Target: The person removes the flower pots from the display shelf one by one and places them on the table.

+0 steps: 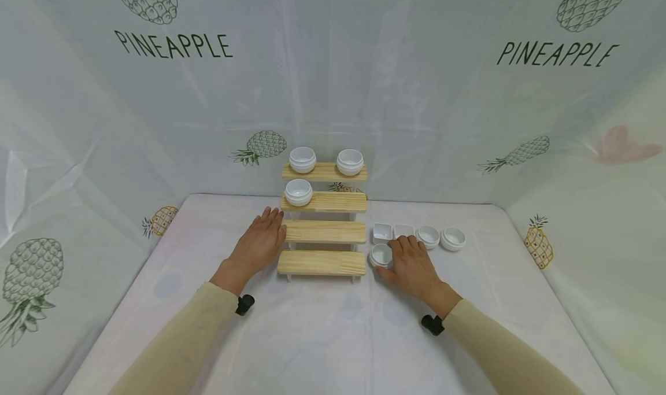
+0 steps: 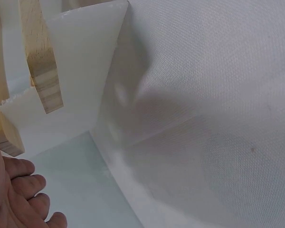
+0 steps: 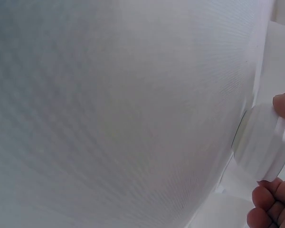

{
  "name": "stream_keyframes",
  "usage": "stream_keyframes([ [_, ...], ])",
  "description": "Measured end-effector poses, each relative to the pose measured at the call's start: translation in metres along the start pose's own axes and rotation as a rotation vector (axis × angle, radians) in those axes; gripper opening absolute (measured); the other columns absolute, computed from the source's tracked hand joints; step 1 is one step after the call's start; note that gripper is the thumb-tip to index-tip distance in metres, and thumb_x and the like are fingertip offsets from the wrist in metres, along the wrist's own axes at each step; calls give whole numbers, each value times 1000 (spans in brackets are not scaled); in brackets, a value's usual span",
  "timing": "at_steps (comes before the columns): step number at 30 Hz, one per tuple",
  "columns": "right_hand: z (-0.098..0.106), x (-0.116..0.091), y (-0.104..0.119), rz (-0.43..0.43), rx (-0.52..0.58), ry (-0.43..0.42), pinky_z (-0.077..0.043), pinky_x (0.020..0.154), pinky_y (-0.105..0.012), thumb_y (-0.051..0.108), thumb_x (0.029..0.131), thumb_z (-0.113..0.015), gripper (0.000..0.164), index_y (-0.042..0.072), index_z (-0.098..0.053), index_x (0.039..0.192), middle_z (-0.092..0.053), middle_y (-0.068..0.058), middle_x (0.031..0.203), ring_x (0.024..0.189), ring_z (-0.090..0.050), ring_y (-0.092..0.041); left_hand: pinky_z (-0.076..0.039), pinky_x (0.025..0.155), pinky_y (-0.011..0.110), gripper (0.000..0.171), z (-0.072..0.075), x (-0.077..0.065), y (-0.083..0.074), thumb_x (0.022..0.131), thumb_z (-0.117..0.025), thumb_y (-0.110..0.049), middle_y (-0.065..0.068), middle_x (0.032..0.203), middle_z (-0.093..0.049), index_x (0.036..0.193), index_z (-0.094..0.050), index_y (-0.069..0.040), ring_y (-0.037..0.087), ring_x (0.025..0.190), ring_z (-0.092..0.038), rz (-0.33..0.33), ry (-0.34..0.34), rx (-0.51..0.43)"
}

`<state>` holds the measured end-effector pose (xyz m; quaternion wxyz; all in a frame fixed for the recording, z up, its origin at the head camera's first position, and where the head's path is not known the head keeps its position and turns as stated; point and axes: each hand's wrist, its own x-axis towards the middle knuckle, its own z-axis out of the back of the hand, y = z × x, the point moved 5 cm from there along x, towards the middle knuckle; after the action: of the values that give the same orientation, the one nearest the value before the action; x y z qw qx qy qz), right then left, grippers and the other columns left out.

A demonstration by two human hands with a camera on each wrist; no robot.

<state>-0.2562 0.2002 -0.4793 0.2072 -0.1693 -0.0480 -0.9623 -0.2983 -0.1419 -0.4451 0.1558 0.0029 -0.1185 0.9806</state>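
Beside a wooden tiered display stand, my left hand lies with its fingers extended, fingertips right at the stand's left side. In the left wrist view, the board ends and a pale side panel show above those fingers. My right hand grips a small round white bowl just right of the stand. Thumb and fingers pinch that bowl from opposite sides in the right wrist view, where it sits on or close over the cloth. Two round white bowls stand on the top tier and one on the tier below, at left.
Behind my right hand, two square white dishes and two more round bowls form a row. White cloth covers the table. A pineapple-print curtain hangs behind and at both sides.
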Motion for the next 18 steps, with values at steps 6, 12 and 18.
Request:
stream_keyframes([
  [6, -1, 0, 0, -5, 1, -2, -37, 70, -36, 54, 79, -72, 62, 1, -61, 110, -58, -11, 93, 87, -48, -29, -15, 124, 48, 62, 1, 0, 0, 108, -14, -41, 15, 162, -22, 154, -24, -2, 30, 152, -11, 1, -1, 0],
  [12, 5, 3, -3, 7, -12, -17, -39, 72, -38, 57, 78, -70, 67, 0, -60, 111, -58, -12, 96, 90, -50, -31, -16, 124, 49, 60, 3, -2, -2, 108, -16, -39, 15, 161, -23, 154, -25, -1, 31, 152, -12, -13, -5, 5],
  [18, 30, 23, -4, 60, -23, -142, -41, 69, -41, 58, 77, -71, 70, -1, -61, 113, -60, -15, 99, 90, -52, -34, -18, 123, 51, 58, 4, -2, -4, 108, -20, -37, 17, 161, -24, 153, -27, 0, 32, 151, -14, -23, -23, 21],
])
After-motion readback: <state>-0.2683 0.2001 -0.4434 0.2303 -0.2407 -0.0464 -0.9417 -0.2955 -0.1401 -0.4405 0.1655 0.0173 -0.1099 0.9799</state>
